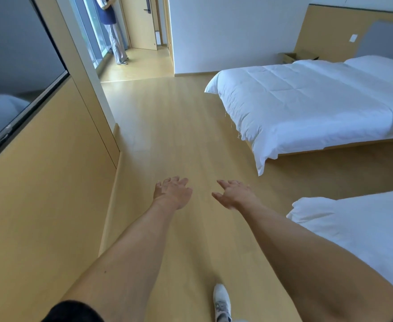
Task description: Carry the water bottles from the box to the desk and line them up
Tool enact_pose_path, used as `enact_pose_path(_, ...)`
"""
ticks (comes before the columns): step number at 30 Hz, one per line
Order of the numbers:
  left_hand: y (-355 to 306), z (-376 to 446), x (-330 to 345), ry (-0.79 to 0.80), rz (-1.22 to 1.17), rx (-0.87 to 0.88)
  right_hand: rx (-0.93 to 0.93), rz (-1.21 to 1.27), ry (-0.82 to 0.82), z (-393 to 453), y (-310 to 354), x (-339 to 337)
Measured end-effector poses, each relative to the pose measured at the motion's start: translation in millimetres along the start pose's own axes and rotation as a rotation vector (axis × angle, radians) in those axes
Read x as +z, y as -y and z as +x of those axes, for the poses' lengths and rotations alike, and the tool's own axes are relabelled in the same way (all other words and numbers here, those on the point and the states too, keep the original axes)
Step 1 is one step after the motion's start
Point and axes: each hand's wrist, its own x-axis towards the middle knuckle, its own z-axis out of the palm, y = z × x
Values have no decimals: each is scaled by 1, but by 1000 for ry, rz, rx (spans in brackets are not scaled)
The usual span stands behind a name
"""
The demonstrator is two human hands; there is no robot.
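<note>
Head view shows both arms stretched forward over a wooden floor [167, 135], with nothing in either hand. Left hand [173, 192] has its fingers spread and relaxed, holding nothing; right hand [233, 194] is likewise loose and spread, palm down, empty. No bottles and no desk appear anywhere in view, so how many are already lined up cannot be told. Judging by the empty hands and a shoe [222, 303] stepping forward at the near edge, the person seems to be walking between trips, probably heading to fetch bottles. A cardboard box [290, 57] sits on the floor at the far right, beyond the far bed [306, 108], against the wall; its flaps look open, but its contents are hidden from this angle. A second bed [365, 228] lies near right. Another person [112, 26] stands far left by a door [142, 22].
</note>
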Motion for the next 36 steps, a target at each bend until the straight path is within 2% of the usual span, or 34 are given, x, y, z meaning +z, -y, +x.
enact_pose_path(12,-48,191,-82,-12,-52,-90,-82,-24,14,203,-32,-109)
enact_pose_path(24,-27,390,-126,24,-91,-86,-40,-32,44,388,-26,-159)
enact_pose_path(36,12,640,-237,27,-80,29,60,-13,22,600,28,-279)
